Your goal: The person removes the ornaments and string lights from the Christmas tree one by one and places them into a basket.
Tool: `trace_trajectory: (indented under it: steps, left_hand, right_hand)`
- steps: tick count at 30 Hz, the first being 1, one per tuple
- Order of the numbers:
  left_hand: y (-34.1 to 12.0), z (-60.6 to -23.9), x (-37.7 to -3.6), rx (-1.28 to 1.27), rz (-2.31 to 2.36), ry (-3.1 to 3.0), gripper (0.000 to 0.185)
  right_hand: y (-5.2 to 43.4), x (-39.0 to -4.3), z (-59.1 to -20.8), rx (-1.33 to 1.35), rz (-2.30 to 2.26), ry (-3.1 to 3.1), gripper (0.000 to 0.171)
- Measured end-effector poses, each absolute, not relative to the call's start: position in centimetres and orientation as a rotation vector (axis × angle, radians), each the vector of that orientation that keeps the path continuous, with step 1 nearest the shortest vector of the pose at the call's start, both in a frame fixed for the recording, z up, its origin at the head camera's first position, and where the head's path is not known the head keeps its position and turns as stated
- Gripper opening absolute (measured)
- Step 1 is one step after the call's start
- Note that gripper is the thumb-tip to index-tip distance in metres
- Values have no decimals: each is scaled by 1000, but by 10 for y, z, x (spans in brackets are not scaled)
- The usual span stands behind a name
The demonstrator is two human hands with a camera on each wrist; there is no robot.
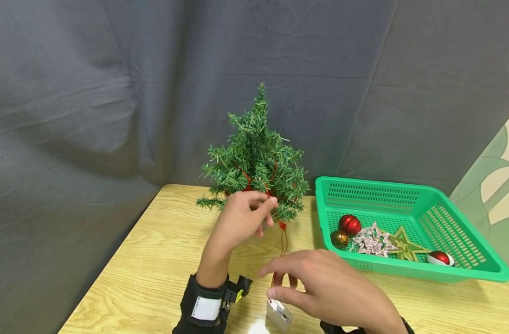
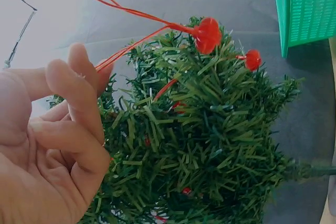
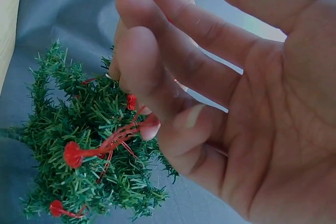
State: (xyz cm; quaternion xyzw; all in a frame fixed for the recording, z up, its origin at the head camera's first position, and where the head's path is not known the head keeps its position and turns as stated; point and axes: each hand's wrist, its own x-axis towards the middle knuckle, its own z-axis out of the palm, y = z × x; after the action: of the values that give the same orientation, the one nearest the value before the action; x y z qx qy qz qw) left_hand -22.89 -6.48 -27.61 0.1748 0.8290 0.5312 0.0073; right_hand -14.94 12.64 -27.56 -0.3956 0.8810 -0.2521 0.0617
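A small green artificial Christmas tree (image 1: 254,144) stands on the wooden table, with a red string light wound into its branches. My left hand (image 1: 243,215), in front of the lower branches, pinches the red wire (image 2: 135,44) between thumb and fingertips. Close by, a red flower-shaped bulb (image 2: 207,35) sticks out from the foliage. From another red bulb (image 1: 282,226) the wire drops toward a white battery box (image 1: 279,316) on the table. Over that box hovers my right hand (image 1: 321,283), fingers loosely bent and thumb apart, with the wire passing behind them.
To the right, a green plastic basket (image 1: 404,269) holds a red ball (image 1: 350,224), an amber ball (image 1: 339,239), pink glitter stars (image 1: 371,241), a green-gold star (image 1: 406,244) and a red-and-white ball (image 1: 440,258). A dark grey cloth (image 1: 91,93) hangs behind the table.
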Motion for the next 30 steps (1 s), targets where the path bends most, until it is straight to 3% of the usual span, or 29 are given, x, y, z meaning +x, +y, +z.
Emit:
trace_trajectory:
  steps: [21, 30]
  left_hand:
    - [-92, -265, -219, 600, 1911, 2681, 31]
    - [-102, -260, -216, 491, 2084, 2636, 30]
  right_hand:
    - [125, -147, -274, -1096, -738, 2789, 30]
    - [125, -148, -275, -1103, -734, 2808, 29]
